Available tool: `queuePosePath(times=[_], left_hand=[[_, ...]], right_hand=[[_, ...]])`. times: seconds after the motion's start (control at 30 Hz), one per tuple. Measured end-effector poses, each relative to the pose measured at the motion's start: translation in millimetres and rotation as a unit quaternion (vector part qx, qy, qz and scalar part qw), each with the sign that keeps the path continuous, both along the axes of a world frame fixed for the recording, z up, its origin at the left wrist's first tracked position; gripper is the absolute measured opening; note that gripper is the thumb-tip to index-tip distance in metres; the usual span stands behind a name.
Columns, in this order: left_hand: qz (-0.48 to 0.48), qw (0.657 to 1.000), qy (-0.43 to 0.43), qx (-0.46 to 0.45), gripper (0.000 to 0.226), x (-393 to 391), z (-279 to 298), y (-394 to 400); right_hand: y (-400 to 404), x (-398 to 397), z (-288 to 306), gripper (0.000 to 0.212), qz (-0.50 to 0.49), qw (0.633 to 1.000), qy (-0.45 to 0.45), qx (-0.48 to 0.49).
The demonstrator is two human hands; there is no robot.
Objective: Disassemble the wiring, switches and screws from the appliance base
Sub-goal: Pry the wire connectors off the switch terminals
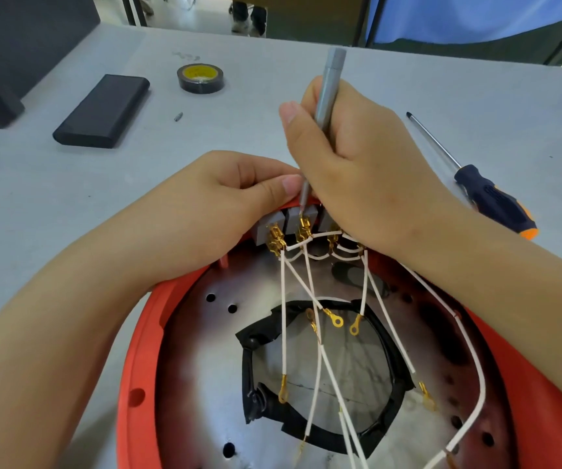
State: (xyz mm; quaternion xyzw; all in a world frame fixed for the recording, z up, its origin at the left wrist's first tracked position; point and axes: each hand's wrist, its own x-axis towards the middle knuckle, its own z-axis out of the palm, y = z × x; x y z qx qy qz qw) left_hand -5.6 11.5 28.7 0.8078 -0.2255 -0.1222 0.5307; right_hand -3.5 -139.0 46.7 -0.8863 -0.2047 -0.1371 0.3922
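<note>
A red base [137,374] is seen lying open on the grey table [273,106], close to the viewer, its metal plate [205,384] turned upward. At the base's far rim a row of grey switches [301,220] is set, with gold terminals [276,238] crowded just beneath them. The left hand [225,204] is laid over the rim at the left end of that row; its fingers are curled round the edge and the thumb is pressed flat against the top, right beside the tool's tip. A slim grey driver [328,86] is gripped in the right hand [350,164], fingers wrapped tight round the shaft, thumb stretched up along it. The driver is held nearly upright, and its tip is planted on the gold terminal of the middle switch.

White wires [283,316] are fanned out from the terminals toward the viewer across the plate, several ending in loose gold ring lugs [335,321]. A round opening in the plate is edged with black tape [256,336], and small holes are dotted over the metal.

Farther off on the table, a black block [102,111] is spotted at the left, a roll of tape [200,78] with a yellow core beyond it, and a small bit [178,116] between them. A larger screwdriver [469,179] with a dark blue and orange handle is left lying at the right, well apart from the base.
</note>
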Motion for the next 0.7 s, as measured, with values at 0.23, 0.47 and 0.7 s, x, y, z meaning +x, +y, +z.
queuePosePath(times=[0.23, 0.47, 0.7], left_hand=[[0.000, 1.000, 0.007, -0.002, 0.026, 2, 1, 2], [0.001, 0.999, -0.004, 0.032, 0.024, 2, 0, 2], [-0.010, 0.998, -0.015, 0.066, 0.032, 0, 2, -1]], right_hand=[[-3, 5, 1, 0.030, 0.011, 1.000, -0.005, -0.023], [-2, 4, 1, 0.031, 0.002, 0.999, 0.000, -0.045], [2, 12, -3, 0.036, -0.038, 0.998, 0.009, -0.042]])
